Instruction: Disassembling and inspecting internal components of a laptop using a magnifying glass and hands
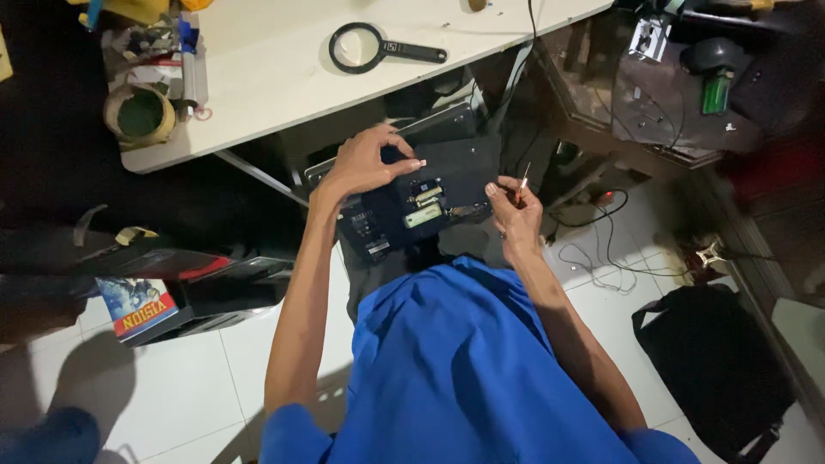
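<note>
Floor: glossy white tiles, tangled thin cables (601,258) at 3 o'clock.
Device: flat dark laptop base (421,202), underside up, on the lap.
Left hand (365,163): fingers spread, pressing its 11 o'clock corner.
Right hand (514,210): pinched on slim screwdriver (523,179).
Table: white top (275,77), round black magnifier (382,50) at 12 o'clock.

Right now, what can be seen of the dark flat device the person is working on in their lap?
The dark flat rectangular device looks like a laptop turned underside up, lying roughly level on the person's lap just below the edge of the white table. An opened bay near its middle shows a pale greenish module with metal parts. Small labels sit near its lower left edge. The left hand rests its fingers on the upper left part; the right hand, at the right edge, pinches a thin pointed tool.
</note>
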